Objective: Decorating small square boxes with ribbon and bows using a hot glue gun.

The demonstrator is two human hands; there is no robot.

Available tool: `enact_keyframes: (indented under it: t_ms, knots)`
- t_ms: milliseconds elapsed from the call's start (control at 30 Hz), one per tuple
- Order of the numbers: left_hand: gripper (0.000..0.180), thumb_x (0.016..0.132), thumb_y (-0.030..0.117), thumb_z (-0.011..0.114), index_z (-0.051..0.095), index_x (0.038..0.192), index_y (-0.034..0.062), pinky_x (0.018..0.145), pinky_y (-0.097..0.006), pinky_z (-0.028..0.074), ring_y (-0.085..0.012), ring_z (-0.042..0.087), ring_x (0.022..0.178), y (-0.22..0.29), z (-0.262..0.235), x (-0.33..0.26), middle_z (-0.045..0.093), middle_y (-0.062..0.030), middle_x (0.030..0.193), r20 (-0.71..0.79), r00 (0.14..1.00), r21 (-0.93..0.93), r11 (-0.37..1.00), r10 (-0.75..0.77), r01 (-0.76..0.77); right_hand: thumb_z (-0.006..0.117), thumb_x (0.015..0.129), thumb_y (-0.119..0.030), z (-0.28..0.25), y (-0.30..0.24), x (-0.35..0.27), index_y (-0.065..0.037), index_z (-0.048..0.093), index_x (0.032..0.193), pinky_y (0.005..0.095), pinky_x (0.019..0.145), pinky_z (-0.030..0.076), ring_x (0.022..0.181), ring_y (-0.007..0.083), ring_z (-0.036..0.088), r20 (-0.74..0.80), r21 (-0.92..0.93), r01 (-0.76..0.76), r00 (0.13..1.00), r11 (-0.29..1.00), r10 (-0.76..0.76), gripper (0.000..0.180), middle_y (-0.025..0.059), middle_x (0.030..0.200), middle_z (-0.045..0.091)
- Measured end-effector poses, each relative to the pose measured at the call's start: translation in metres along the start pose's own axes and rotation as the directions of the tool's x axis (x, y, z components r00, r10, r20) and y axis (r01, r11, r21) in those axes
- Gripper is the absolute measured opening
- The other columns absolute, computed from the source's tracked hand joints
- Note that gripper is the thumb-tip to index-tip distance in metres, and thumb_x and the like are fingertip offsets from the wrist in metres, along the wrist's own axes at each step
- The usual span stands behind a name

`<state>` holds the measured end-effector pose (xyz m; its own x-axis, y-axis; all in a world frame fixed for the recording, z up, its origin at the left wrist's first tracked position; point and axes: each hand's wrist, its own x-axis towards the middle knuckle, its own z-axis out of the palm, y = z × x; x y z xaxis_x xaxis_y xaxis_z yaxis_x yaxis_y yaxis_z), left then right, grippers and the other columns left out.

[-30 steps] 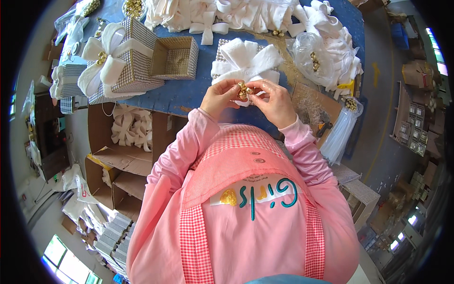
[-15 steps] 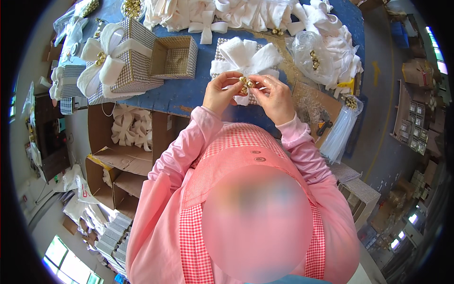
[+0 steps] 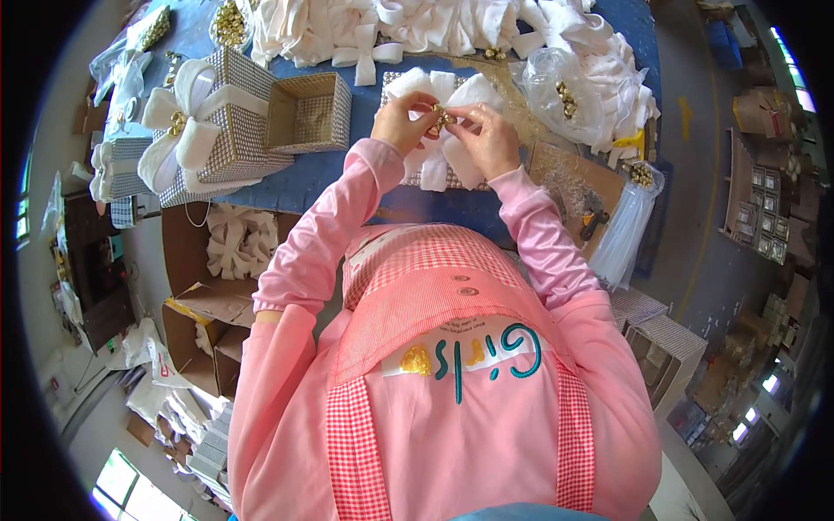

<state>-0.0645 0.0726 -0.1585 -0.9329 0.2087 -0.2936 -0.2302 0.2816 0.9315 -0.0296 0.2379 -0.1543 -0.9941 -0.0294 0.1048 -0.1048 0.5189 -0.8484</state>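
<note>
Both of my hands meet over a white fabric bow (image 3: 473,90). It lies on top of a box (image 3: 390,82) covered in small pearl-like beads. My left hand (image 3: 401,124) pinches a small cluster of gold bells (image 3: 441,120) from the left. From the right, the fingertips of my right hand (image 3: 488,141) are closed on the same cluster. The bells sit at the bow's middle; my fingers hide whether they touch the fabric. The bow's loops and tails spread out around my hands.
An open beaded box (image 3: 308,113) stands left of my hands, beside a larger bow-trimmed box (image 3: 239,139). White bows (image 3: 304,30) are heaped along the table's far side. A clear bag of gold bells (image 3: 560,95) and a cardboard sheet (image 3: 565,178) lie at right.
My hands have moved the gold bells away from me, from the bow's near side to its middle. The bow's near tails now show spread apart below my hands.
</note>
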Motion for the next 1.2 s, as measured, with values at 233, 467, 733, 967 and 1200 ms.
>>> enact_keyframes:
  t_ms: [233,467,733,967,1200]
  knots:
    - [0.017,0.078,0.02,0.062,0.068,0.092,0.012,0.07,-0.035,0.05,-0.0276,0.064,0.076,-0.015,0.005,-0.002,0.065,-0.0083,0.094,-0.049,0.967,0.466,0.862,0.251,-0.2,0.069,0.072,-0.016,0.013,0.015,-0.009,-0.011,0.069,0.089,0.0316,0.07,0.048,0.079,0.0228,0.061,-0.028,-0.132,0.052,0.998,0.99,-0.056,0.017,0.0052,0.087,0.064]
    - [0.015,0.079,0.018,0.061,0.07,0.091,0.0142,0.069,-0.035,0.049,-0.0261,0.063,0.077,-0.014,-0.004,-0.005,0.064,-0.0047,0.089,-0.032,0.912,0.605,0.734,0.408,-0.307,0.069,0.072,-0.019,0.012,0.012,-0.009,-0.011,0.069,0.089,0.0329,0.073,0.047,0.081,0.0241,0.06,-0.03,-0.187,0.064,0.997,0.98,-0.071,0.019,0.0057,0.087,0.063]
    - [0.014,0.078,0.025,0.063,0.071,0.088,0.0178,0.067,-0.034,0.049,-0.0249,0.063,0.075,-0.016,0.0,-0.003,0.064,-0.0018,0.086,-0.014,0.911,0.645,0.7,0.413,-0.307,0.069,0.073,-0.017,0.012,0.016,-0.01,-0.01,0.068,0.09,0.0332,0.074,0.047,0.082,0.0258,0.06,-0.058,-0.145,0.077,0.995,0.986,-0.086,0.019,0.0071,0.088,0.063]
    - [0.013,0.078,0.025,0.063,0.071,0.086,0.0186,0.065,-0.033,0.05,-0.0231,0.063,0.072,-0.023,0.002,-0.003,0.064,-0.001,0.084,-0.007,0.895,0.635,0.694,0.445,-0.34,0.069,0.07,-0.015,0.017,0.02,-0.008,-0.009,0.068,0.088,0.0336,0.073,0.047,0.081,0.0256,0.06,-0.047,-0.192,0.087,0.994,0.977,-0.098,0.018,0.0072,0.085,0.062]
    - [0.041,0.07,0.03,0.07,0.062,0.105,0.0102,0.078,-0.035,0.047,-0.0265,0.057,0.092,-0.015,-0.003,-0.019,0.062,-0.0055,0.097,0.074,0.851,0.688,0.591,0.519,-0.42,0.069,0.071,-0.016,0.016,0.022,-0.009,-0.01,0.068,0.087,0.0331,0.073,0.047,0.081,0.0247,0.06,-0.043,-0.185,0.078,0.995,0.98,-0.088,0.017,0.0065,0.085,0.063]
